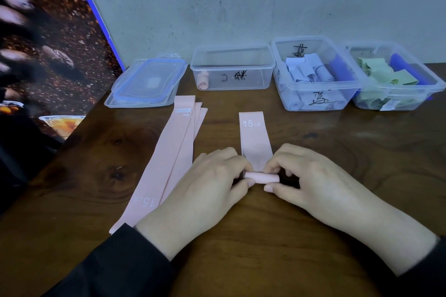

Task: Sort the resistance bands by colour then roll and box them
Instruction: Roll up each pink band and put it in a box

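Pink resistance band (255, 142) lies on the wooden counter (337, 152) between both hands, its near end wound into a small roll (261, 177); left hand (210, 190) pinches the roll's left end with curled fingers and thumb, right hand (306, 183) pinches the right end likewise. Flat pink bands (169, 159) lie stacked just left of the left hand, partly under its wrist. Beyond the hands stand a clear box (233, 67) holding one pink roll, a box of pale blue rolls (316, 75), a box of green rolls (395, 77), and lids (147, 84) far left.
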A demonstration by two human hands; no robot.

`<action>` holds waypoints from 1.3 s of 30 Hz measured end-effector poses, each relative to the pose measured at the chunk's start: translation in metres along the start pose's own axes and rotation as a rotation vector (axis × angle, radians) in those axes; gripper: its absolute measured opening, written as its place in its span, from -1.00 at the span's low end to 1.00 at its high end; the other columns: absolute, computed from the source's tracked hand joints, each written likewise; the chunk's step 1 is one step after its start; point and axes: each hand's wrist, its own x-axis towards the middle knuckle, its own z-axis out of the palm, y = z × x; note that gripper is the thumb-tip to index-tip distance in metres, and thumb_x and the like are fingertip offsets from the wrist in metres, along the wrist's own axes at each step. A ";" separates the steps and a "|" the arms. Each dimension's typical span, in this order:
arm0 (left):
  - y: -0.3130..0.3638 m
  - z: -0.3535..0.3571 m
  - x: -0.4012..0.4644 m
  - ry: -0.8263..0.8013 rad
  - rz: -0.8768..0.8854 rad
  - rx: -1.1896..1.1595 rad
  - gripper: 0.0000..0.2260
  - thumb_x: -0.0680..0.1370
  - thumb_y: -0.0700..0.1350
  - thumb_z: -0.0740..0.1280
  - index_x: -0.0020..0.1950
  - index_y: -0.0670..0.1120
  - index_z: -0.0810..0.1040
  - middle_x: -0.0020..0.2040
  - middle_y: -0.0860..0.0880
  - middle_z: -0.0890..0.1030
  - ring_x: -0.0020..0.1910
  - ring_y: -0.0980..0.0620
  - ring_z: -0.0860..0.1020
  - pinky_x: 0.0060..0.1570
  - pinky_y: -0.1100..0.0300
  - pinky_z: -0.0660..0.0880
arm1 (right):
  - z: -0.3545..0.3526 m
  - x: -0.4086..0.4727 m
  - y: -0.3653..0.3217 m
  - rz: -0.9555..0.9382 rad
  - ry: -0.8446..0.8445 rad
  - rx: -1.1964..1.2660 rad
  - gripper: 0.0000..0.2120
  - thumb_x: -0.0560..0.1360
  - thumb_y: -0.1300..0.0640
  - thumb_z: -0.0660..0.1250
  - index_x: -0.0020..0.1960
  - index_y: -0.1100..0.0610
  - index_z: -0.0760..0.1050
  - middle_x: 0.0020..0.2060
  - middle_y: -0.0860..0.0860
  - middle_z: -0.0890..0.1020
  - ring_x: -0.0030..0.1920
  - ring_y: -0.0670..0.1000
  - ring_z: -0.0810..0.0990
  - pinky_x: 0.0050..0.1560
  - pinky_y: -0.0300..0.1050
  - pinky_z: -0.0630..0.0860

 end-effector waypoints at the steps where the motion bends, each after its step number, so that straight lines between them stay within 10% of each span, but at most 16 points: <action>1: 0.000 0.000 0.000 0.000 0.001 -0.004 -0.79 0.64 0.10 0.26 0.23 0.13 0.56 -0.03 0.21 0.42 -0.06 0.17 0.43 -0.06 0.40 0.32 | 0.000 0.000 0.000 0.001 0.003 0.004 -0.88 0.52 -0.11 0.39 0.04 -0.15 0.58 -0.04 -0.26 0.50 0.02 -0.16 0.49 -0.04 -0.23 0.48; 21: 0.000 0.000 0.001 -0.007 -0.023 0.018 -0.79 0.62 0.11 0.27 0.23 0.15 0.53 -0.03 0.22 0.41 -0.03 0.16 0.42 -0.02 0.39 0.34 | 0.000 0.000 0.000 -0.024 -0.046 -0.026 -0.67 0.56 -0.17 0.31 0.30 -0.16 0.55 0.02 -0.26 0.47 0.07 -0.20 0.48 0.05 -0.21 0.50; 39: -0.001 -0.001 0.001 0.009 -0.039 0.013 -0.77 0.60 0.16 0.29 0.23 0.19 0.50 0.14 0.24 0.47 0.07 0.19 0.41 0.13 0.32 0.40 | 0.001 0.001 0.000 -0.013 0.021 0.016 -0.83 0.54 -0.12 0.34 0.10 -0.15 0.60 0.00 -0.27 0.50 0.06 -0.16 0.49 -0.05 -0.26 0.45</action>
